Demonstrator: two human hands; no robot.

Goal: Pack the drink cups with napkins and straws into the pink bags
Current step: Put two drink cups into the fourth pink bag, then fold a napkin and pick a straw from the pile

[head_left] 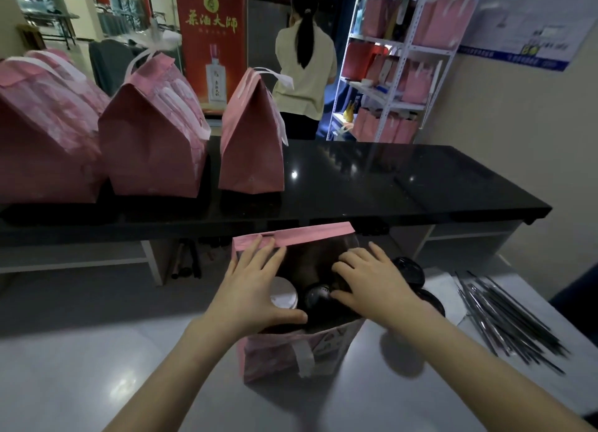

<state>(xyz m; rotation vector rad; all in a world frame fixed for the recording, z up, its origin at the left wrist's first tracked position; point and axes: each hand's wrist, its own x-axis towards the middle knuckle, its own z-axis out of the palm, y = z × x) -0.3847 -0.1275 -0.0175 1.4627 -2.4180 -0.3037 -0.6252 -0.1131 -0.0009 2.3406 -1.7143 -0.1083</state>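
Pale surface [97, 367]: the lower working level; bare stretches lie to the left of the open pink bag [281, 357] and in front of it.
Black surface [372, 179]: a raised glossy counter behind the pale one; its front edge runs just beyond the bag's far rim, and its right half is bare.
Closed pink bags [152, 146]: three stand upright in a row on the left half of the black surface, tops folded, white handles showing.
Straws [508, 321]: a loose fan of dark, thin straws lies on the pale surface near its right edge, well apart from the bag.
Dark lids [409, 269]: two dark rounded cup tops sit just beside the bag's right wall, partly hidden by the right forearm.
Open pink bag: stands upright on the pale surface, in the middle, mouth wide open; pink printed walls, a folded pink band along the far rim, a white handle on the near wall.
Cups in bag: a pale-lidded cup [284, 294] at the left and a dark domed cup [318, 297] beside it, both upright.
Left hand [252, 286]: spread over the bag's left side, fingers straight and resting on the far rim, thumb reaching toward the near rim.
Right hand [375, 282]: over the bag's right side, fingers bent downward into the mouth; whether they grip anything cannot be told.
Background: a person [304, 62] stands facing away beside a white shelf rack [398, 69] holding more pink bags.
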